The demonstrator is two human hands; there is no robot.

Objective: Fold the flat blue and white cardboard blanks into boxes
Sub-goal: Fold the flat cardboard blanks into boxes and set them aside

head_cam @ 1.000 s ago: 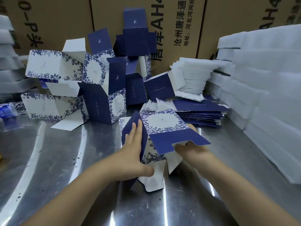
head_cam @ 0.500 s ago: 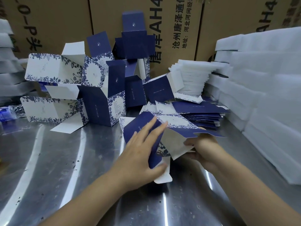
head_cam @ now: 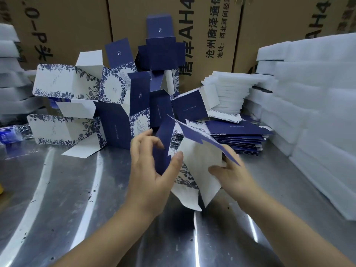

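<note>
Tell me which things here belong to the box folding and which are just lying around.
Job: half-folded blank, held by left hand and right hand; stack of flat blanks; folded boxes.
Lying about: white foam sheets; brown cartons; blue packet at far left.

Blank now higher (white inside visible)

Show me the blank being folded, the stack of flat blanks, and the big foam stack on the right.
blank [head_cam: 200, 162]: head view, on its white inner panel.
stack of flat blanks [head_cam: 238, 128]: head view, on the top blue sheet.
foam stack [head_cam: 317, 97]: head view, on its front face.
</note>
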